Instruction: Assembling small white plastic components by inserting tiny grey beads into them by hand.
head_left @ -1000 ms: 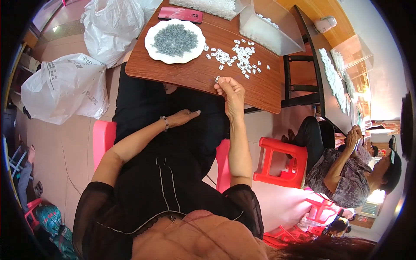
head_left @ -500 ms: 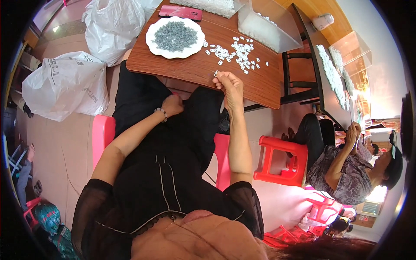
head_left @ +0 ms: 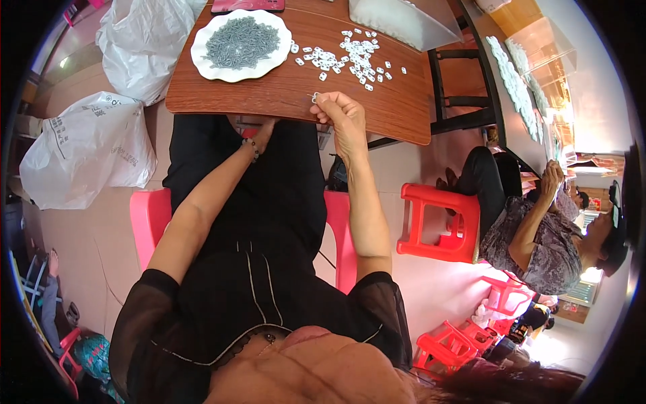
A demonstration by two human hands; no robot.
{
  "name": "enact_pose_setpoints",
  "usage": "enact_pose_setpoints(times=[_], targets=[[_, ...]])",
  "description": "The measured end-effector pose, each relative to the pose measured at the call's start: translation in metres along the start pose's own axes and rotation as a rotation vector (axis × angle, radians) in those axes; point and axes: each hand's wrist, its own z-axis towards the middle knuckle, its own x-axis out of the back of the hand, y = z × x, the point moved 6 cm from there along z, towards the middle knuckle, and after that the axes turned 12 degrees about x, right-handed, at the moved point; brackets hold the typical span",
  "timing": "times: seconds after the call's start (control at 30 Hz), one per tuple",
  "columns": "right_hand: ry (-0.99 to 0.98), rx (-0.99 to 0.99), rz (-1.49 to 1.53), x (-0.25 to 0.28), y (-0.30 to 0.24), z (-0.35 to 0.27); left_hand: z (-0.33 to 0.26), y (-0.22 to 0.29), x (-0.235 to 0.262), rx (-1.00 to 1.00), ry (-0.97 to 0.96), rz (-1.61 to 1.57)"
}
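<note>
Near the table's front edge, my right hand (head_left: 342, 116) is closed, thumb and fingertips pinching a small white plastic piece (head_left: 314, 97). My left hand (head_left: 264, 132), with a bead bracelet at its wrist, reaches under the front edge of the brown table (head_left: 235, 98). Its fingers are hidden there. On the tabletop, a scalloped white plate (head_left: 202, 63) carries a heap of small grey pieces (head_left: 242, 43). Right of the plate lie scattered small white pieces with holes (head_left: 361, 57).
Behind the white pieces stands a clear bin (head_left: 397, 23) of white parts. A red phone (head_left: 249, 5) lies beyond the plate. White sacks (head_left: 94, 148) sit on the floor at left. A person (head_left: 538, 229) works at another table on the right, beside a red stool (head_left: 441, 222).
My left hand has moved forward from my lap to under the table edge. My right hand still pinches the white piece. The view has shifted, so the table sits higher.
</note>
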Motion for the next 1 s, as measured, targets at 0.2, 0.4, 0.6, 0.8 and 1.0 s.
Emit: enact_pose_setpoints(times=[0.2,0.4,0.6,0.8,1.0], targets=[[0.005,-0.003,-0.002,0.002,0.000,-0.001,-0.013,0.013,-0.002,0.077,0.073,-0.038],[-0.006,-0.013,0.047,-0.002,0.004,-0.002,0.005,0.028,0.003,-0.081,0.055,0.056],[0.002,0.001,0.019,0.000,-0.002,0.001,0.013,0.021,-0.004,-0.210,0.047,0.151],[0.011,-0.009,0.019,0.003,0.000,-0.001,0.018,0.023,-0.012,-0.359,0.039,0.244],[0.003,-0.010,0.011,0.000,-0.003,-0.001,0.032,0.037,-0.023,-0.514,0.022,0.340]])
